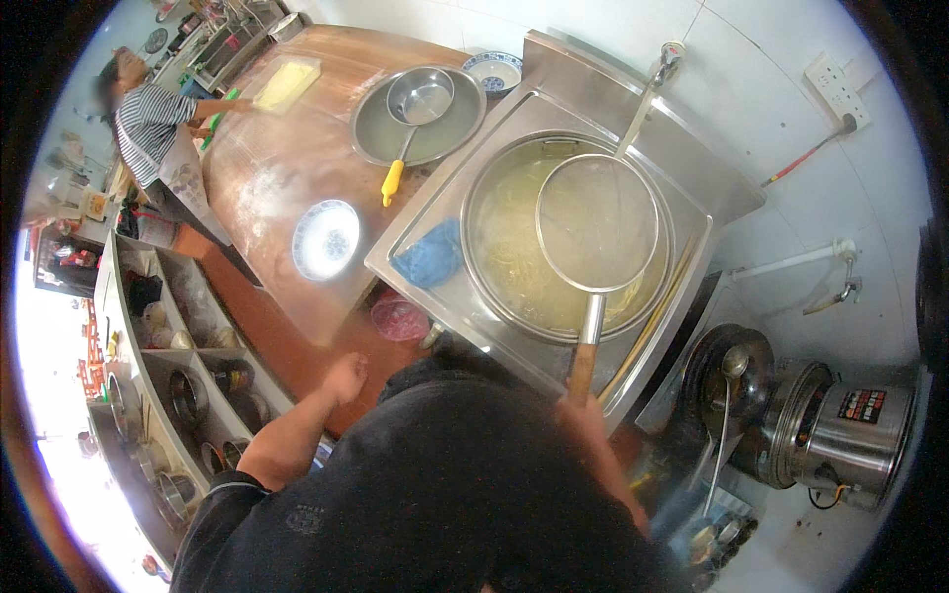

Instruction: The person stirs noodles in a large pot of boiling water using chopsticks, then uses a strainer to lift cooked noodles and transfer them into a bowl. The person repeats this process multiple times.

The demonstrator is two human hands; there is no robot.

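A round fine-mesh strainer (597, 222) with a wooden handle is held out over a large pot (511, 296). My right hand (581, 416) grips the lower end of that handle. Cloudy yellowish liquid fills the pot, and pale strands, perhaps noodles, show in it. Whether the mesh touches the liquid I cannot tell. My left hand (348, 376) hangs by my side above the reddish floor, its fingers curled and nothing visible in them. Long wooden chopsticks (652, 322) lie along the right edge of the steel stove (519, 363). Left of the pot is a crumpled blue cloth (428, 253).
A wooden worktable (252, 185) bears a blue-patterned bowl (327, 240) and a steel basin (363, 137) holding a yellow-handled ladle (420, 100). Another person (152, 122) stands there beside a pale dough sheet (288, 85). A tap (641, 118) reaches over the pot. Shelving (200, 356) stands left.
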